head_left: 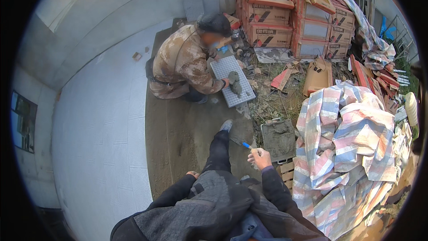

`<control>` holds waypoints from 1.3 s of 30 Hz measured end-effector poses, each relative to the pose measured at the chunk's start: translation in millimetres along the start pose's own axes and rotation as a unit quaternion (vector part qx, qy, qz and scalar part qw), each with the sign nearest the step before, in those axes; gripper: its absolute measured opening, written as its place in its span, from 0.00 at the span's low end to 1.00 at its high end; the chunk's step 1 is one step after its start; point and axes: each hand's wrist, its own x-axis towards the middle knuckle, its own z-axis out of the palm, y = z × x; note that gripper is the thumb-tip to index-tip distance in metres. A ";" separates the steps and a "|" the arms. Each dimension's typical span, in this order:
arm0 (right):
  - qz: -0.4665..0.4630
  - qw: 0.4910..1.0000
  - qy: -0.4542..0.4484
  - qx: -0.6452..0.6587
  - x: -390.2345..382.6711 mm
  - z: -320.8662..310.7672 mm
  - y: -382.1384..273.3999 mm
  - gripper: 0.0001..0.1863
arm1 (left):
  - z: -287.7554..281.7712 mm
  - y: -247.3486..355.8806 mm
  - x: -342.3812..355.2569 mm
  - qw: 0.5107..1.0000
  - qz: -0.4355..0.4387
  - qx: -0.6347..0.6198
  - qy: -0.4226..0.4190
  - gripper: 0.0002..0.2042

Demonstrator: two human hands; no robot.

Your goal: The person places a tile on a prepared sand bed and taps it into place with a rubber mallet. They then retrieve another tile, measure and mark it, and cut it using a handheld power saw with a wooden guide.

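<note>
My right hand [260, 158] grips a trowel by its blue handle [245, 144], its grey blade pointing up and left. Just right of it a shallow tray [278, 138] holds grey mortar. My left hand [193, 174] rests by my left thigh, fingers curled; what they hold, if anything, is hidden. Both are over a grey mortar bed [174, 138]. Ahead, a co-worker in a camouflage jacket [180, 62] crouches over a pale gridded tile [223, 69], with a hand on the lump of grey mortar [235, 87] lying on it.
Pale tiled paving [98, 143] runs along the left beside a wall [111, 4]. Stacked red tile cartons [269, 35] stand at the back right. A striped tarp [343, 151] covers a heap at right. Cardboard scraps [316, 76] and rubble lie between them.
</note>
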 end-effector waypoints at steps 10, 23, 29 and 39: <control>0.132 0.958 0.244 -0.075 158.5 -70.2 -68.6 0.18 | -144.9 194.4 187.9 0.978 -0.017 -0.199 -0.054 0.11; 0.287 0.753 0.064 -0.589 112.9 -144.4 71.7 0.20 | -206.4 295.5 275.9 0.989 0.040 0.096 -0.110 0.20; 0.345 0.853 0.221 -0.323 270.3 -218.5 7.6 0.19 | -167.4 345.0 330.5 0.993 0.053 0.064 -0.082 0.21; 0.333 0.900 0.218 -0.181 481.5 -497.6 -55.3 0.18 | -67.5 569.9 343.8 0.995 -0.085 0.022 -0.050 0.17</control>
